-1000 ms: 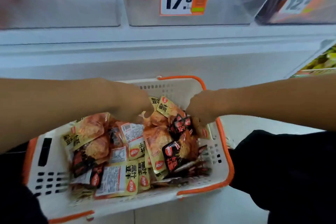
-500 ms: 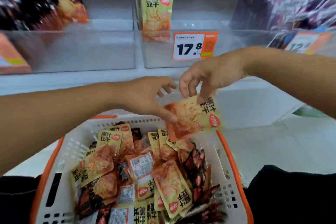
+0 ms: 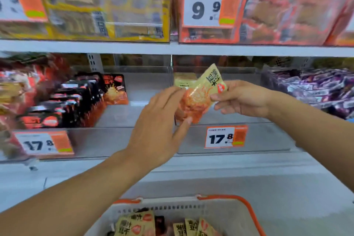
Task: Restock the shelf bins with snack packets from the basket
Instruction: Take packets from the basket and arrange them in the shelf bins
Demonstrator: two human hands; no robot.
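Note:
A yellow and orange snack packet (image 3: 201, 96) is held up between both hands in front of the clear middle shelf bin (image 3: 268, 138), the one tagged 17.8. My right hand (image 3: 243, 99) pinches the packet's right edge. My left hand (image 3: 159, 126) grips its lower left corner between thumb and fingers. Another yellow packet (image 3: 184, 80) stands at the back of that bin. The white basket with an orange rim (image 3: 229, 207) sits below at the frame's bottom, and several more packets (image 3: 134, 224) lie in it.
The left bin (image 3: 107, 140) holds black and orange packets (image 3: 76, 101). Purple packets (image 3: 316, 86) fill the bin at the right. Above, a shelf edge (image 3: 172, 49) carries full bins tagged 9.9 (image 3: 203, 5).
Both hands rose from the basket with one yellow packet and now hold it in front of the middle bin. The view tilted up, so the basket dropped to the frame's bottom.

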